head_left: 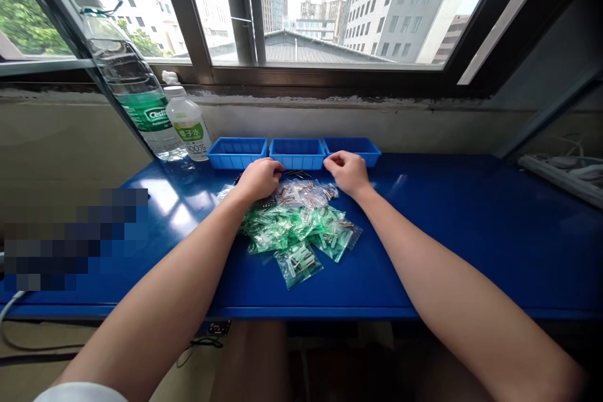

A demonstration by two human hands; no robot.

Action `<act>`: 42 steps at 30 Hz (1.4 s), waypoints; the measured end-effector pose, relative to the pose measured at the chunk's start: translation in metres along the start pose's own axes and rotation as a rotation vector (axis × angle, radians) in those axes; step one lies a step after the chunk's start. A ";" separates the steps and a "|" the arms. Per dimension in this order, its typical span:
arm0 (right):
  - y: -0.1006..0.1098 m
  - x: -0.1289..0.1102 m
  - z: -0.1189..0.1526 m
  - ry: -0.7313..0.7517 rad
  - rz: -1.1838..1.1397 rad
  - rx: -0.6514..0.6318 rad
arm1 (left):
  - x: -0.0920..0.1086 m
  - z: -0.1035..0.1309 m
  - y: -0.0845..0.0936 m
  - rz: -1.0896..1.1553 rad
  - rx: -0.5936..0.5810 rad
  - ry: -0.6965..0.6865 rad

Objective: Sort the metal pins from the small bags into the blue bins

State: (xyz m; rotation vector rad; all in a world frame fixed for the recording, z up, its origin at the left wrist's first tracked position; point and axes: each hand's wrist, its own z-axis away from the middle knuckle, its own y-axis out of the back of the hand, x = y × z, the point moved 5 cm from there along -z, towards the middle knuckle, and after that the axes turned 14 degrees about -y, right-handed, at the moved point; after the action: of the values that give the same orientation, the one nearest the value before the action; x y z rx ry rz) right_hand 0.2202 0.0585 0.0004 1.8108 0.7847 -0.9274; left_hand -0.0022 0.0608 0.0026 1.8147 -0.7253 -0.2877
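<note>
My left hand (pixel 260 178) is over the back left of a pile of small packets, its fingers curled in front of the gap between two blue bins. Whatever it may hold is hidden. My right hand (pixel 347 172) is closed in a pinch in front of the right blue bin (pixel 362 146); I cannot make out anything between its fingertips. Green-tinted bags (pixel 282 221) of small parts lie heaped below the hands, with clear bags (pixel 304 193) behind them. One green bag (pixel 298 264) rests nearest the table's front edge. Dark thin pieces (pixel 298 174) show by the middle blue bin (pixel 296 160).
The left blue bin (pixel 237 157) completes a row along the wall. A large water bottle (pixel 141 100) and a smaller bottle (pixel 191 125) stand at the back left of the blue table (pixel 452 232). Cables and a white power strip (pixel 565 173) are at the far right.
</note>
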 end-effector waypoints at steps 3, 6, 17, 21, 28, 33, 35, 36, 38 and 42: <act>-0.025 -0.014 0.019 0.219 0.216 -0.215 | -0.001 0.000 0.000 -0.054 -0.004 0.006; -0.035 -0.019 0.028 0.335 0.312 -0.296 | -0.005 0.001 0.003 -0.117 -0.009 0.076; -0.029 -0.018 0.024 0.304 0.303 -0.265 | -0.014 0.005 0.004 -0.095 -0.134 0.304; -0.030 -0.019 0.026 0.313 0.296 -0.280 | -0.014 0.004 0.002 -0.104 -0.115 0.250; -0.028 -0.022 0.027 0.338 0.260 -0.258 | -0.002 0.000 0.007 -0.048 -0.019 0.113; -0.026 -0.025 0.029 0.363 0.191 -0.251 | 0.025 -0.002 0.016 0.074 0.089 -0.120; -0.027 -0.026 0.030 0.382 0.184 -0.274 | 0.032 -0.002 0.017 0.078 0.115 -0.182; -0.027 -0.027 0.030 0.391 0.185 -0.285 | 0.033 -0.002 0.018 0.080 0.120 -0.202; -0.027 -0.028 0.031 0.400 0.187 -0.297 | 0.033 -0.002 0.017 0.089 0.119 -0.220; -0.026 -0.029 0.033 0.386 0.178 -0.302 | 0.031 -0.002 0.015 0.107 0.098 -0.207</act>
State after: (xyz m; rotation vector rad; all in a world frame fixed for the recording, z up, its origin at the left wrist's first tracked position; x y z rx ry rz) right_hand 0.1751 0.0345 0.0041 1.7732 0.9266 -0.3241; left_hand 0.0179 0.0400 0.0221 1.8479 -0.9933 -0.3789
